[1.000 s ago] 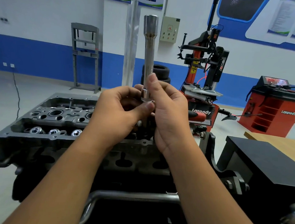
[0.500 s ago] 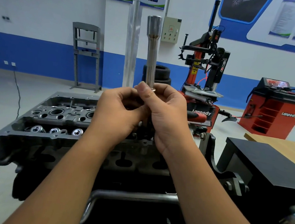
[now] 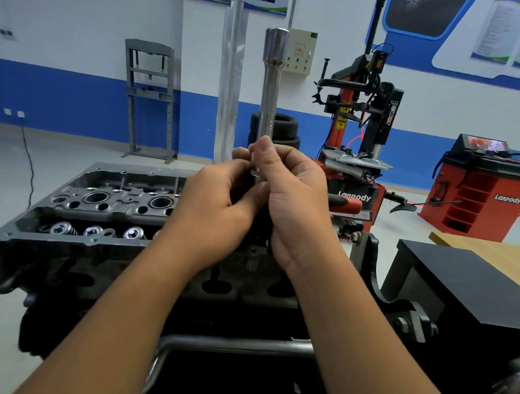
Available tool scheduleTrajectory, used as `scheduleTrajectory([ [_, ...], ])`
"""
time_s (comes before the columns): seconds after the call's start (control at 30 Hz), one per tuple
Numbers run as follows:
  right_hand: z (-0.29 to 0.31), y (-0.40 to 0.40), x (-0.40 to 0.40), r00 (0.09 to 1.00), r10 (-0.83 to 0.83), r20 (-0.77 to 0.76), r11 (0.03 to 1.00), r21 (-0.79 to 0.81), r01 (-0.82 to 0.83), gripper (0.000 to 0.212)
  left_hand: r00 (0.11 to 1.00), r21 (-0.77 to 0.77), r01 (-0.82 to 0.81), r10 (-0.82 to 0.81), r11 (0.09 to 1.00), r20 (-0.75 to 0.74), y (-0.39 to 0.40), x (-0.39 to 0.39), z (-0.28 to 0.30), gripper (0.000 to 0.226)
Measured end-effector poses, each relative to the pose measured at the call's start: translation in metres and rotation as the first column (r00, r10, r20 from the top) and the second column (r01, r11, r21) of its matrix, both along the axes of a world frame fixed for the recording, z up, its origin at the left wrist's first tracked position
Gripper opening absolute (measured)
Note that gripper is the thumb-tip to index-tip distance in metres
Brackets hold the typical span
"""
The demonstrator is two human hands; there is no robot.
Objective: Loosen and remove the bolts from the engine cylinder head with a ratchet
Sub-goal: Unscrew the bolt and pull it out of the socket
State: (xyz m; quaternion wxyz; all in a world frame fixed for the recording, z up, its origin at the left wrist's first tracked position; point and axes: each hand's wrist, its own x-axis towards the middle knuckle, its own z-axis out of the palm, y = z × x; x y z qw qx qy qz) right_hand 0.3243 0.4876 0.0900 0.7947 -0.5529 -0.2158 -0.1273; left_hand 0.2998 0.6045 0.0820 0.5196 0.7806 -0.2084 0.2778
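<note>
Both hands have barely shifted in the last second, only the right thumb sliding a little higher on the long metal bar (image 3: 268, 103), which stands upright in front of the person, wide end at the top. The left hand (image 3: 217, 205) has its fingers curled round the bar's lower end, thumb pressed near a small silver collar there, and the right hand (image 3: 293, 199) wraps the shaft just above, thumb tip on the metal. Below the hands sits the cylinder head (image 3: 94, 210), its open top showing round bores and a row of shiny spring caps in the near channel; I cannot tell which bolts are out. My guess is the tool is being put together or a piece fitted to its base, so no bolt is being turned right now. Next it would need lowering squarely onto a bolt, then a handle to turn it. Further off stand a red tyre machine (image 3: 363, 118), a red cabinet (image 3: 479, 191) with bare shelves, and a black bench (image 3: 464, 287).
</note>
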Motion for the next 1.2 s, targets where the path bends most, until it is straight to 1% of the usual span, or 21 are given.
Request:
scheduleTrajectory([
  [0.07, -0.001, 0.000, 0.001, 1.000, 0.013, 0.001, 1.000, -0.002, -0.013, 0.021, 0.997, 0.003, 0.073, -0.073, 0.997, -0.040, 0.003, 0.000, 0.001, 0.018],
  [0.13, 0.000, -0.002, 0.001, 0.999, 0.032, -0.018, 0.999, -0.005, -0.032, 0.025, 0.995, -0.026, 0.083, -0.085, 0.996, -0.059, 0.004, 0.001, 0.001, 0.024],
  [0.23, 0.004, -0.004, -0.001, 0.997, 0.056, -0.050, 0.998, 0.024, -0.055, 0.021, 1.000, -0.102, -0.008, 0.006, 0.995, -0.015, 0.001, -0.001, -0.002, 0.016],
  [0.3, 0.005, -0.002, -0.002, 0.998, 0.048, -0.039, 0.999, 0.019, -0.048, 0.022, 0.997, -0.097, -0.070, 0.074, 0.993, 0.034, -0.001, -0.004, -0.003, 0.016],
  [0.37, 0.004, 0.000, -0.002, 1.000, 0.020, -0.013, 1.000, -0.018, -0.020, 0.024, 0.994, -0.073, -0.095, 0.098, 0.993, 0.038, 0.001, -0.004, -0.003, 0.019],
  [0.4, 0.003, 0.001, -0.002, 1.000, 0.006, -0.001, 0.999, -0.040, -0.006, 0.024, 0.997, -0.059, -0.069, 0.070, 0.996, 0.016, 0.002, -0.003, -0.003, 0.018],
  [0.47, 0.003, 0.001, -0.003, 1.000, -0.006, 0.004, 0.998, -0.062, 0.007, 0.027, 0.997, -0.053, 0.052, -0.055, 0.997, -0.060, 0.007, -0.002, -0.001, 0.015],
  [0.53, 0.003, 0.000, -0.003, 1.000, 0.001, -0.010, 0.999, -0.051, -0.002, 0.029, 0.977, -0.104, 0.155, -0.168, 0.982, -0.130, 0.010, -0.001, 0.000, 0.019],
  [0.57, 0.003, -0.001, -0.003, 1.000, 0.004, -0.016, 0.999, -0.043, -0.005, 0.030, 0.969, -0.140, 0.176, -0.196, 0.974, -0.152, 0.011, -0.001, 0.001, 0.020],
  [0.63, 0.003, -0.001, -0.002, 1.000, 0.004, -0.017, 0.999, -0.031, -0.005, 0.028, 0.973, -0.175, 0.151, -0.177, 0.973, -0.147, 0.010, 0.000, 0.001, 0.017],
  [0.7, 0.003, -0.001, -0.004, 1.000, 0.013, -0.013, 1.000, 0.005, -0.013, 0.022, 0.990, -0.155, 0.066, -0.084, 0.986, -0.110, 0.007, 0.002, -0.001, 0.011],
  [0.77, 0.002, -0.001, -0.004, 1.000, 0.012, 0.003, 1.000, 0.029, -0.013, 0.025, 0.997, -0.135, 0.007, -0.017, 0.991, -0.072, 0.005, 0.002, -0.002, 0.018],
  [0.83, 0.002, -0.001, -0.004, 1.000, 0.004, 0.023, 1.000, 0.030, -0.005, 0.026, 0.995, -0.118, 0.061, -0.070, 0.991, -0.073, 0.007, 0.002, -0.001, 0.021],
  [0.9, 0.001, 0.000, -0.003, 0.999, -0.020, 0.037, 1.000, 0.023, 0.020, 0.024, 0.976, -0.078, 0.168, -0.177, 0.983, -0.124, 0.008, 0.001, 0.001, 0.024],
  [0.93, 0.000, 0.000, -0.002, 0.999, -0.026, 0.033, 0.999, 0.023, 0.025, 0.023, 0.971, -0.063, 0.185, -0.192, 0.981, -0.145, 0.009, 0.001, 0.001, 0.028],
  [0.97, 0.000, -0.001, -0.002, 1.000, -0.018, 0.022, 0.999, 0.027, 0.017, 0.023, 0.973, -0.060, 0.166, -0.174, 0.984, -0.151, 0.009, 0.001, 0.001, 0.029],
  [1.03, 0.001, -0.001, 0.000, 1.000, 0.019, 0.000, 0.999, 0.029, -0.019, 0.025, 0.988, -0.079, 0.080, -0.090, 0.994, -0.129, 0.008, 0.002, 0.002, 0.028],
  [1.13, 0.001, 0.000, -0.001, 1.000, 0.022, -0.013, 0.999, 0.031, -0.022, 0.019, 0.996, -0.099, -0.027, 0.018, 0.995, -0.087, 0.004, 0.000, 0.000, 0.025],
  [1.2, 0.000, 0.001, -0.001, 0.999, -0.030, -0.014, 0.999, 0.030, 0.030, 0.032, 0.996, -0.095, -0.065, 0.059, 0.993, -0.072, 0.004, 0.000, 0.000, 0.027],
])
